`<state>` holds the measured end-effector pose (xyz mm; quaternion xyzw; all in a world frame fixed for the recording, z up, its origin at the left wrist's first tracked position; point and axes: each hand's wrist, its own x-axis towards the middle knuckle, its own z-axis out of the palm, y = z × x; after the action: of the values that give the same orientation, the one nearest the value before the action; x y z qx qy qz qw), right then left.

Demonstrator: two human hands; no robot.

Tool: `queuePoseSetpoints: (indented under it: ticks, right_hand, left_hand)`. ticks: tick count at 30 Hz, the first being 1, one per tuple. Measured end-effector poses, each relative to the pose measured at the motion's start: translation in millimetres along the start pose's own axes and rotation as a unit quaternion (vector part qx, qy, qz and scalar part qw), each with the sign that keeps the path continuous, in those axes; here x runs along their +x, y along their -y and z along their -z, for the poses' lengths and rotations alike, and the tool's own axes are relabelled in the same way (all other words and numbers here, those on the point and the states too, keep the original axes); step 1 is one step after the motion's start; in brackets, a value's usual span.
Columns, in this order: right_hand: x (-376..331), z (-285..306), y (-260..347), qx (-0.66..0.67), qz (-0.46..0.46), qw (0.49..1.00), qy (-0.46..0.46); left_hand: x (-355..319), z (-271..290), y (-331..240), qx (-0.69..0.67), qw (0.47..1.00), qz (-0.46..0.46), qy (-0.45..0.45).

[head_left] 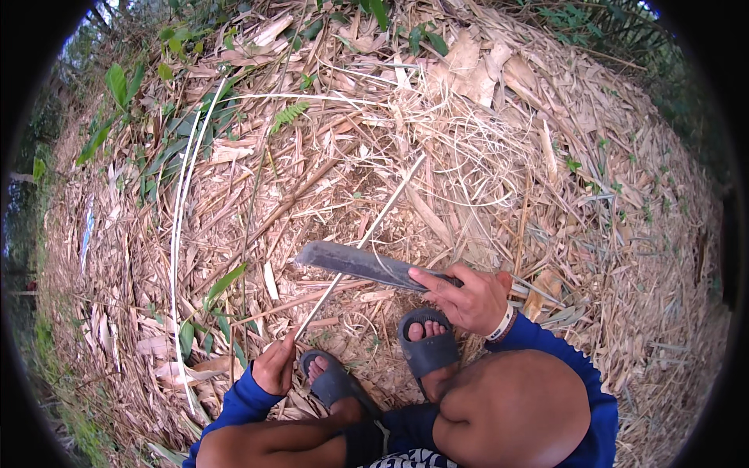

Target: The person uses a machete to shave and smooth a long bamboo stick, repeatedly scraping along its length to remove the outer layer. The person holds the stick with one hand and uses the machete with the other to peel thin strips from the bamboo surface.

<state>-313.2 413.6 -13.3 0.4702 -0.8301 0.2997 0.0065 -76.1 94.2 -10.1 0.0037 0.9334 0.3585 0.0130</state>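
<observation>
My left hand (275, 366), low and left of centre, is closed on the near end of a thin, pale bamboo strip (384, 212). The strip slants up and away to the right, its far end over the litter. In my right hand (471, 298) is a machete (351, 262) with a broad dark blade, its tip pointing left. My index finger lies along the back of the blade near the handle, and my other fingers wrap the handle. The blade crosses the strip about midway; whether its edge touches the strip I cannot tell.
Long pale strips (181, 203) lie bent on the ground at the left. A tangle of thin shavings (476, 148) is heaped at the far right. Dry leaves and husks cover the ground. Green leaves (224, 284) sprout near my left hand. My sandalled feet (427, 343) are just below the blade.
</observation>
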Motion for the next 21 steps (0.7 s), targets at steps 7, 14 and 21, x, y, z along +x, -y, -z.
queuePoseSetpoints:
  ticks: [7,14,21]
  right_hand:
    - [9.2,7.7,-2.7,-0.011,-0.061,0.998,-0.006]
    - [3.1,10.6,-38.4,-0.005,-0.135,0.988,-0.076]
    - [11.5,5.5,-102.7,0.462,-0.49,0.7,-0.239]
  left_hand:
    - [-4.6,-0.5,0.0,0.005,1.0,-0.014,0.0]
    - [-10.5,-4.5,-2.0,-0.009,1.0,0.0,0.006]
    - [19.1,-1.4,6.1,-0.164,0.972,0.157,0.064]
